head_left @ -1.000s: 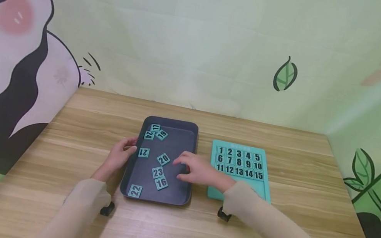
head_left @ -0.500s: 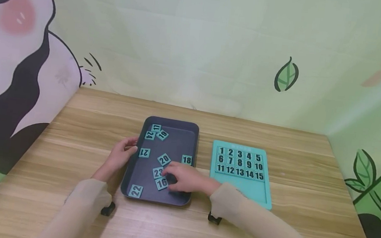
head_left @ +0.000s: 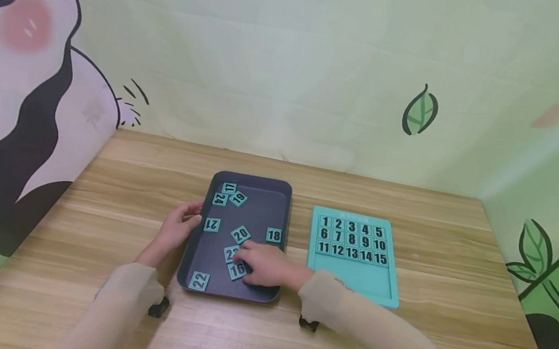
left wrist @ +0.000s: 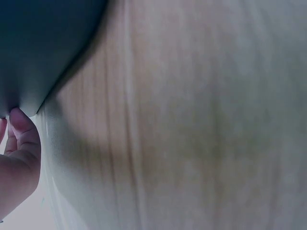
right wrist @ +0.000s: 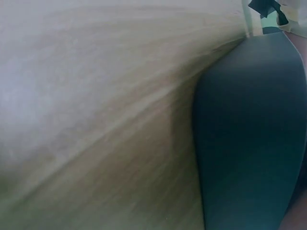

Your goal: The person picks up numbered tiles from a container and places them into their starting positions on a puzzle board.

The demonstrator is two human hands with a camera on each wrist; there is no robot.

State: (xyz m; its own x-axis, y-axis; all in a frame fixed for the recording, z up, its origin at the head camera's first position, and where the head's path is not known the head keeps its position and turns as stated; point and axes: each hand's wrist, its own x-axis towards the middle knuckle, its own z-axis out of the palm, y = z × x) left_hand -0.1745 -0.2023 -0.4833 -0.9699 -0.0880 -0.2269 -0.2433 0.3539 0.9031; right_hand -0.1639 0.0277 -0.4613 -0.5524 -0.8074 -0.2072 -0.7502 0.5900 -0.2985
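A dark tray (head_left: 281,209) lies on the wooden table and holds several loose teal number tiles. My left hand (head_left: 177,231) grips its left rim, thumb on the edge; the left wrist view shows a fingertip (left wrist: 21,132) against the tray (left wrist: 43,43). My right hand (head_left: 263,265) is inside the tray, fingers curled round tile 16 (head_left: 236,271) and partly covering tile 23 (head_left: 230,253). Tiles 20 (head_left: 240,234), 18 (head_left: 273,235), 21 (head_left: 211,224) and 22 (head_left: 199,280) lie loose. To the right, a teal board (head_left: 355,282) has 1 to 15 in its upper three rows.
Tiles 17 (head_left: 229,187), 24 (head_left: 219,198) and 19 (head_left: 238,197) sit at the tray's far end. Painted walls close the table at the back and both sides. The right wrist view shows only blurred wood and the tray's side (right wrist: 249,143).
My right hand has moved left and nearer from the tray's right side, uncovering tile 18, and now rests over tiles 23 and 16. The left hand has stayed on the rim.
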